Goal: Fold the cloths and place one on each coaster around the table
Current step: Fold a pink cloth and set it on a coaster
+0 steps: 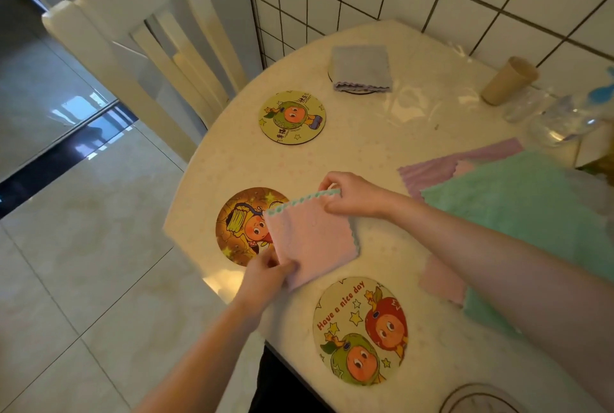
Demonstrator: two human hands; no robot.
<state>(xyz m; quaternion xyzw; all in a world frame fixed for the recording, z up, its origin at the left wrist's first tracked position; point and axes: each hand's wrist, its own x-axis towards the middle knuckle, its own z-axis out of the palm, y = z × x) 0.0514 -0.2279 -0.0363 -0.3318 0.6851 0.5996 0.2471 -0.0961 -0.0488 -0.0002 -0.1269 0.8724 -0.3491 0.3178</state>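
Note:
A folded pink cloth [310, 236] with a green scalloped edge lies partly over the orange cartoon coaster [244, 225]. My left hand [269, 274] pinches its near corner; my right hand [354, 195] pinches its far edge. A folded grey cloth [360, 67] sits on a coaster [357, 91] at the back. Two coasters are bare: the green-fruit coaster [292, 117] and the "Have a nice day" coaster [360, 331]. Unfolded cloths are piled at the right: a green cloth [525, 200], a purple cloth [432, 170] and a pink cloth [442, 279].
A round cream table [382, 133] stands against a tiled wall. A white chair [143, 30] is at the table's left. A tan cup [508, 80] and clear bottles [564, 117] stand at the back right. Part of another round coaster [481, 399] shows at the bottom edge.

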